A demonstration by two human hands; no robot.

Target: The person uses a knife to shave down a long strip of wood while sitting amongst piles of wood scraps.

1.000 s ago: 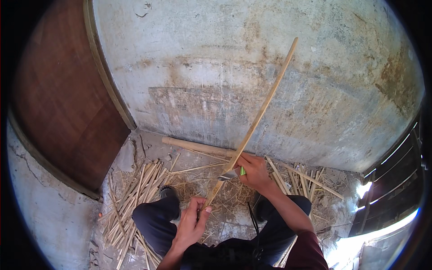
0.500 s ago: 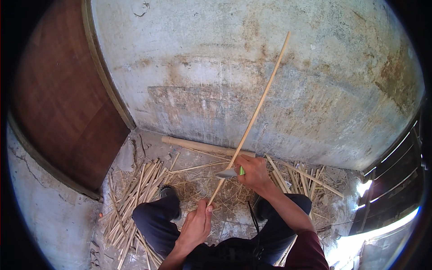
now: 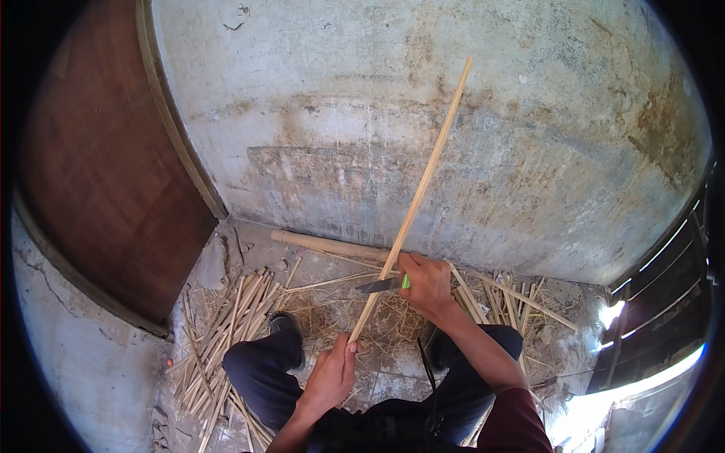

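Note:
A long, pale bamboo strip (image 3: 424, 185) slants up and away to the right, in front of the wall. Its near end is gripped in my left hand (image 3: 330, 375), the thumb lying along it. My right hand (image 3: 427, 285) is closed round a knife (image 3: 380, 286) with a bright green handle, most of which the fingers hide. The dark blade points left and lies across the strip a little above my left hand. My right fingers are beside the strip; whether they touch it I cannot tell.
A heap of split bamboo strips (image 3: 226, 340) lies on the floor at the left, another pile (image 3: 517, 302) at the right. Shavings (image 3: 400, 321) litter the floor between my feet. A thick bamboo pole (image 3: 332, 245) rests along the foot of the stained wall (image 3: 340, 113). A brown door (image 3: 106, 151) stands left.
The strip has turned about its length, showing a broader face, and its far end has shifted slightly left. The knife blade has tilted and moved slightly; both hands keep their hold.

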